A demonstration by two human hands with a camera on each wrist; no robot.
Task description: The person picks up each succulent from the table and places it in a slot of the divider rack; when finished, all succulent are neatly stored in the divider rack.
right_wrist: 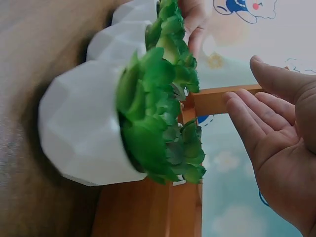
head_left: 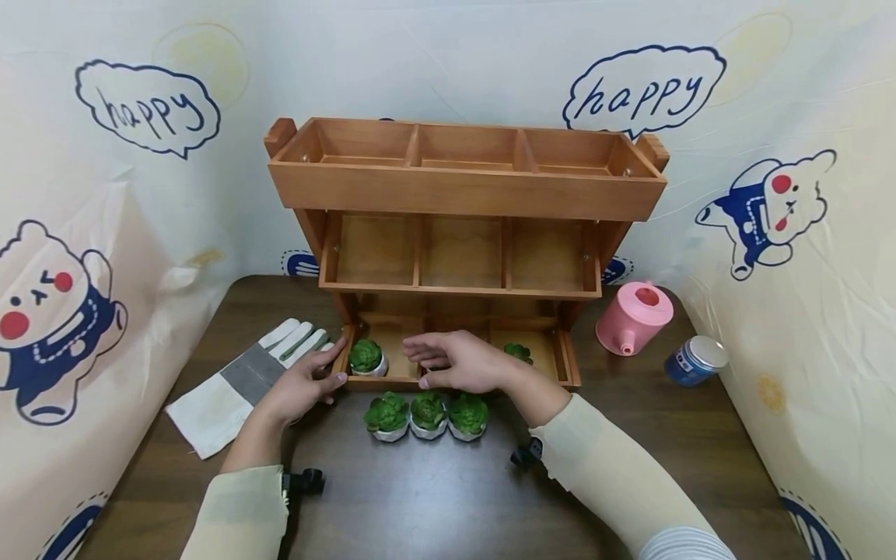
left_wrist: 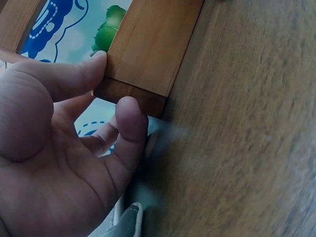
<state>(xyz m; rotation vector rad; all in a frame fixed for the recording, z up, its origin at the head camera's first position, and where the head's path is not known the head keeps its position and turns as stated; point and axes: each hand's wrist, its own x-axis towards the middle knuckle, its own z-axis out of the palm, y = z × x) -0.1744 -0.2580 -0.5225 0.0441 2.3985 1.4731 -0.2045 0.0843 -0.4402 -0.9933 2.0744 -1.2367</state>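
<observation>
My left hand [head_left: 297, 389] holds the left front corner of the wooden shelf's bottom tier [head_left: 392, 384], thumb on one side and fingers on the other, as the left wrist view shows. Over the middle compartment of that tier hovers my right hand [head_left: 462, 362], its fingers extended and thumb apart, partly hiding the compartment. A potted succulent [head_left: 367, 358] sits in the left compartment; another succulent [head_left: 518, 352] shows in the right one. Three more succulents in white faceted pots [head_left: 428, 416] stand in a row on the table before the shelf, seen close up in the right wrist view [right_wrist: 89, 123].
The wooden shelf [head_left: 465, 194] rises in three tiers, each with three compartments. Left of it lies a white and grey work glove [head_left: 245, 381]. On the right stand a pink watering can [head_left: 633, 319] and a blue jar with a pale lid [head_left: 695, 361]. Printed cloth surrounds the table.
</observation>
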